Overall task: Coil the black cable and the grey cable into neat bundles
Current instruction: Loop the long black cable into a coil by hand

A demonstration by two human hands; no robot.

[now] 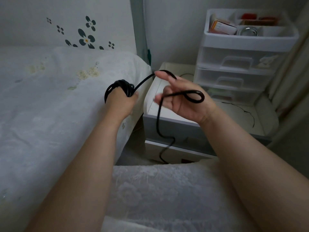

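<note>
I sit beside a white floral-print bed point(50, 91) and a white bedside cabinet point(168, 114) with 1 clear plastic drawer unit point(237, 64). My left hand point(122, 102) grips the coiled thin black cable point(119, 88); my right hand point(182, 99), fingers loosely spread, has its slack looped across the palm, the tail hanging down.

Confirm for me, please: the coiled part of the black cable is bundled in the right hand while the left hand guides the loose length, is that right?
Not quite: the hands are swapped. The head view shows the coiled part of the black cable bundled in the left hand, while the right hand guides the loose length that trails down toward the floor.
</note>
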